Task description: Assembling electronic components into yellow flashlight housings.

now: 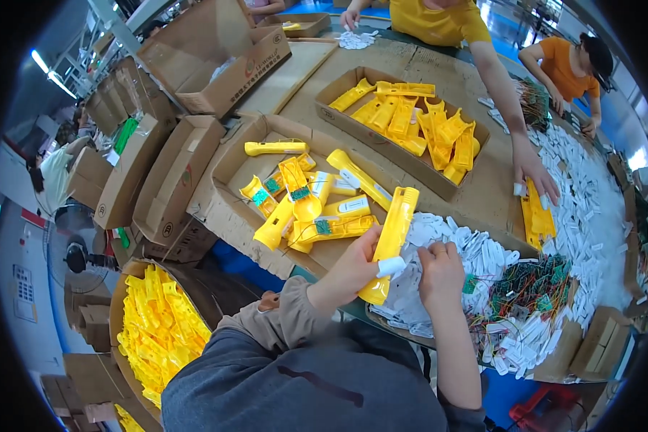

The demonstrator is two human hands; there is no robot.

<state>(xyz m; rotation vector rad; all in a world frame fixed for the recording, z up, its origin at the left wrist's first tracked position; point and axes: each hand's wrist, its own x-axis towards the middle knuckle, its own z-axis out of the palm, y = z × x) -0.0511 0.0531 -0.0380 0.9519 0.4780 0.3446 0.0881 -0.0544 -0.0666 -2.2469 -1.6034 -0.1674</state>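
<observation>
My left hand [344,275] is closed round a yellow plastic flashlight shell [399,219], held tilted over the table's near edge, its hollow side up. A white cover [391,266] sits on a fingertip of that hand. Just right of the shell, my right hand [441,275] has its fingers curled together above a heap of small white plastic pieces [475,252]; whatever is between them is hidden. Ahead on the left, an open cardboard tray [227,162] holds several yellow flashlights and shells, some with small green circuit boards [322,227].
Tangled wired circuit boards [529,288] lie to the right. A second tray [324,93] of yellow shells stands beyond. Across the table, a co-worker's hand [533,169] touches yellow shells [538,219]. A large box of yellow parts [158,331] stands at my left.
</observation>
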